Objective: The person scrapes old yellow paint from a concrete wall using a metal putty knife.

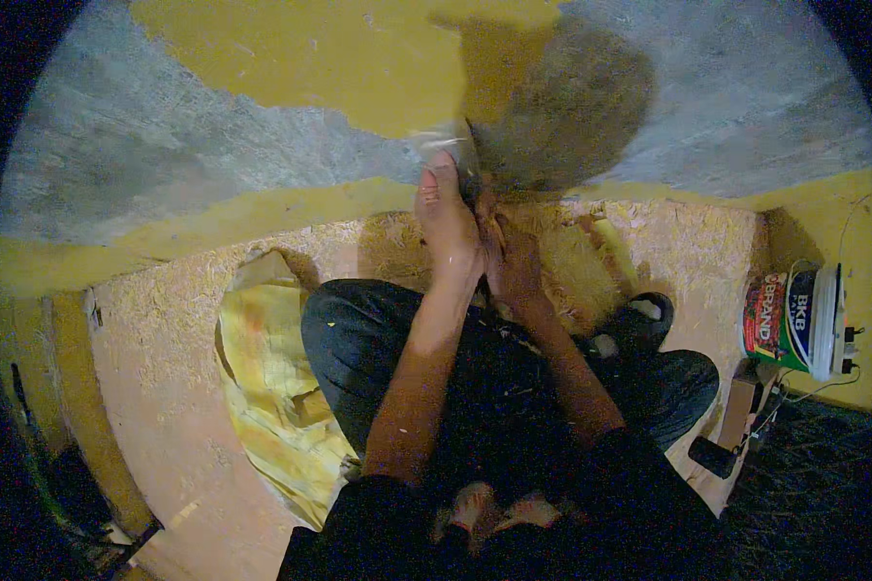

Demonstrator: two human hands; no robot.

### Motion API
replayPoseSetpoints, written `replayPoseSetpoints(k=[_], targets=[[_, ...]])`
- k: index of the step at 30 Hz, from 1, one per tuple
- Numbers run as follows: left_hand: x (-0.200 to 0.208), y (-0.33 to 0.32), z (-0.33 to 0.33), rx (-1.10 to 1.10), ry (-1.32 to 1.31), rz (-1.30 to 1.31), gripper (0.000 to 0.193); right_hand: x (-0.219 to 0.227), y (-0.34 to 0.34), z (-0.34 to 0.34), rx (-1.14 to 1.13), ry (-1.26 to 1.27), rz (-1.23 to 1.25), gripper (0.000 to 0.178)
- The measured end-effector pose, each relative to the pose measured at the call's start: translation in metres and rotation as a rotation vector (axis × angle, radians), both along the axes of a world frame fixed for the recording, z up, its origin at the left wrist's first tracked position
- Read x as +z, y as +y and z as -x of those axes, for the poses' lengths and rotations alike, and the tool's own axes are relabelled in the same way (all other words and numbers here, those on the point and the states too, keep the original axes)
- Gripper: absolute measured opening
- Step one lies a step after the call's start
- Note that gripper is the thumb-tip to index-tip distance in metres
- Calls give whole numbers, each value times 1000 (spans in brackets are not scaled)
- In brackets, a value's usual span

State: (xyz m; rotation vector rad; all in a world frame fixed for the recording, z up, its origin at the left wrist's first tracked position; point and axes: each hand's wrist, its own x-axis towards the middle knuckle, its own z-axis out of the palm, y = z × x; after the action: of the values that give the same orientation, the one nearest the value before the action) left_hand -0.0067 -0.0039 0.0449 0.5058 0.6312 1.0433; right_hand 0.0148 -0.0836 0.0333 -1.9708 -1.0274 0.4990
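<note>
Yellow paint scraped off a grey wall

Your left hand [446, 218] grips a blurred pale scraper blade [448, 145] against the grey plaster wall [165, 145]; your right hand [513, 261] braces beside it, grip unclear. Yellow paint patch [358, 48] above remains.

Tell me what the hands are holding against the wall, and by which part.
Both hands, left hand and right hand, grip a flat scraper-like blade by its lower end, its upper edge against the wall. The blade is blurred, so the exact hold is unclear.
</note>
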Motion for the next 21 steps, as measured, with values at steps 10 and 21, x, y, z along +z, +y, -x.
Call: replayPoseSetpoints(k=[10, 21], targets=[[29, 33, 46, 213, -20, 120, 34, 5, 40, 22, 171, -117, -178, 30], [-5, 2, 27, -59, 412, -191, 33, -108, 16, 21, -10, 97, -427, 32]])
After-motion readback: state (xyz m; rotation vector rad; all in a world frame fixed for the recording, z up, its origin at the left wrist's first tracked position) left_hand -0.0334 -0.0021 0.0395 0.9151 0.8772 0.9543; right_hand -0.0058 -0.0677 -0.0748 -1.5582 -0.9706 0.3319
